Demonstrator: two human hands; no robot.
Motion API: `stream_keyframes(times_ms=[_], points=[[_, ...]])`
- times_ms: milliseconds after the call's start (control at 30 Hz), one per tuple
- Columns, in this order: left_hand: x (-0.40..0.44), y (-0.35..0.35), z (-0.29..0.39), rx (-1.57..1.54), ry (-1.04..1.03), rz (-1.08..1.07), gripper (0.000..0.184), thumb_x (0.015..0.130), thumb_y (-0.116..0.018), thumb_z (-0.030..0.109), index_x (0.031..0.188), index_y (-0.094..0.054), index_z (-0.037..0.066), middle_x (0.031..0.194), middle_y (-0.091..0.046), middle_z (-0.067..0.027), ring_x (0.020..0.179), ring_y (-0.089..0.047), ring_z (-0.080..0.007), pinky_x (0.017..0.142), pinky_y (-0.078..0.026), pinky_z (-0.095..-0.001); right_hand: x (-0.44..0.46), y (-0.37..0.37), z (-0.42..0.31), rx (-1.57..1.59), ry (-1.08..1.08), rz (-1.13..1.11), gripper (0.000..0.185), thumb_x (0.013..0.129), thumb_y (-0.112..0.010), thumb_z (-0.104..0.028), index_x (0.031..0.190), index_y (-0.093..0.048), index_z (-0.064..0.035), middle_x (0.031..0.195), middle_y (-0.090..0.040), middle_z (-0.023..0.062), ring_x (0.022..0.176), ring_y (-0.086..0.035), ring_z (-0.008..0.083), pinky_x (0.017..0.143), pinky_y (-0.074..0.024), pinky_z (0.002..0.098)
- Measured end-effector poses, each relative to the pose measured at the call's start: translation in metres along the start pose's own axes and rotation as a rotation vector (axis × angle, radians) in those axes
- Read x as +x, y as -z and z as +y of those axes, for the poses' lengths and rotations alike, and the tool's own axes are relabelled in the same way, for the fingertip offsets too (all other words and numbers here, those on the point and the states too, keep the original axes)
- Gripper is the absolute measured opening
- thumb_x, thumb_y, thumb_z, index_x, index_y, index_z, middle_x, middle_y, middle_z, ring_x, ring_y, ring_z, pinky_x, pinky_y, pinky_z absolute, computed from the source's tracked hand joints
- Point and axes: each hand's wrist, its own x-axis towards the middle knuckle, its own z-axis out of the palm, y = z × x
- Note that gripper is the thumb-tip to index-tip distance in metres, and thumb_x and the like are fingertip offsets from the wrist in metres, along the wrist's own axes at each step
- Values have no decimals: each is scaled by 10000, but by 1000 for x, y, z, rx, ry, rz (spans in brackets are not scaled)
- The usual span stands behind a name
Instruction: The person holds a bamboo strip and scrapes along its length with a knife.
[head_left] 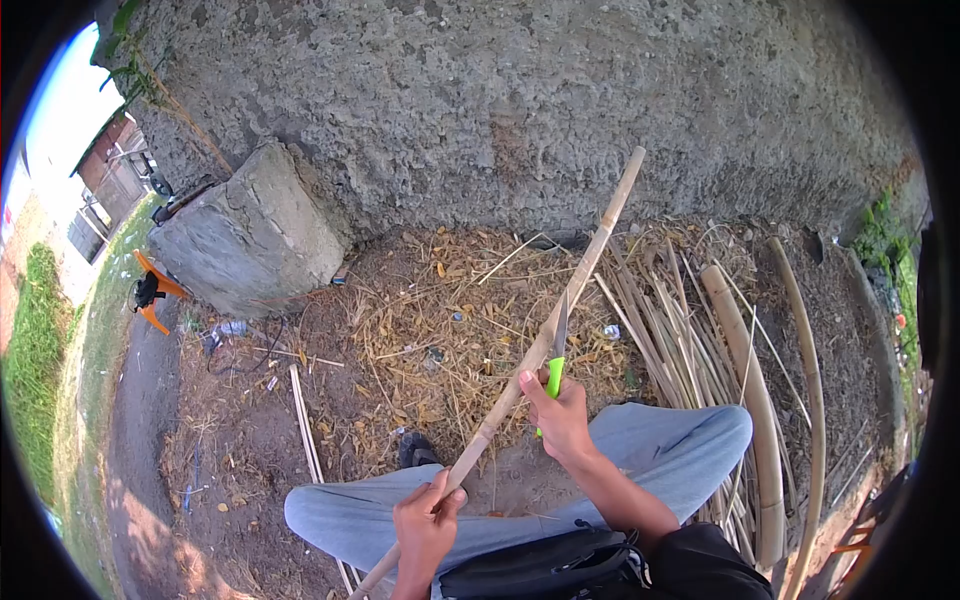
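A long bamboo pole point(487, 430) runs slantwise from the bottom left up toward the wall. My left hand point(426, 520) is wrapped round its lower part, above my lap. Higher up, my right hand point(562, 420) grips a knife by its bright green handle point(555, 376). The knife's blade point(562, 325) points upward and lies along the right side of the pole. My right thumb is at the pole's edge, beside the handle.
A rough grey wall point(520, 110) stands ahead, with a concrete block point(250, 235) at its left. Thin bamboo strips point(665, 330) and a thick bamboo piece point(745, 400) lie at the right. Split strips point(305, 425) lie at the left, and an orange object point(160, 283) stands beyond.
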Motion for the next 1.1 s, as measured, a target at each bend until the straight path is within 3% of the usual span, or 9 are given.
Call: stream_keyframes(times_ms=[200,367,500,567,767,867,1100], points=[[-1,-1,-3,-96,36,23,339,783,-752,24,1115,-687,20,737,-664,-152,573,-641,-184,537,-462,-293,-3,-5,1,-14,50,61,246,894,-737,-214,860,-623,1,628,-519,-40,448,-376,22,383,-261,215],[-9,-12,-28,-283,116,55,322,789,-756,-10,1102,-686,-44,818,-719,-151,652,-633,-93,573,-488,-250,-4,3,10,71,-30,60,228,882,-749,-187,859,-618,-2,633,-518,-36,453,-374,12,389,-250,208],[-13,-14,-20,-293,154,59,317,790,-752,-28,1100,-688,-51,857,-730,-133,681,-619,-72,591,-494,-235,-6,8,15,104,-34,36,219,884,-745,-172,863,-605,-5,627,-502,-43,452,-377,14,389,-252,210],[-12,-14,-15,-345,242,26,351,785,-747,-57,1129,-678,-56,869,-708,-47,730,-570,-52,635,-475,-208,-10,5,11,68,-25,38,223,899,-728,-181,855,-592,-10,624,-492,-45,455,-384,19,389,-254,211],[-12,-15,-24,-338,236,19,372,780,-741,-70,1145,-675,-47,900,-716,-63,741,-583,-62,657,-482,-211,-14,6,14,33,-57,5,227,962,-643,-216,840,-511,-77,616,-420,-66,453,-338,20,389,-243,217],[-15,-20,-22,-356,229,48,341,782,-747,-40,1118,-689,-42,802,-722,-70,640,-551,-43,571,-454,-212,-14,5,20,140,-94,-9,219,981,-609,-207,853,-462,-108,615,-382,-73,456,-316,19,393,-238,215],[-18,-29,-32,-292,225,-7,368,778,-761,-9,1126,-664,-78,765,-707,-104,636,-550,-56,584,-461,-232,-17,2,16,151,-101,11,188,966,-632,-185,876,-487,-105,631,-429,-62,471,-345,17,404,-260,211]])
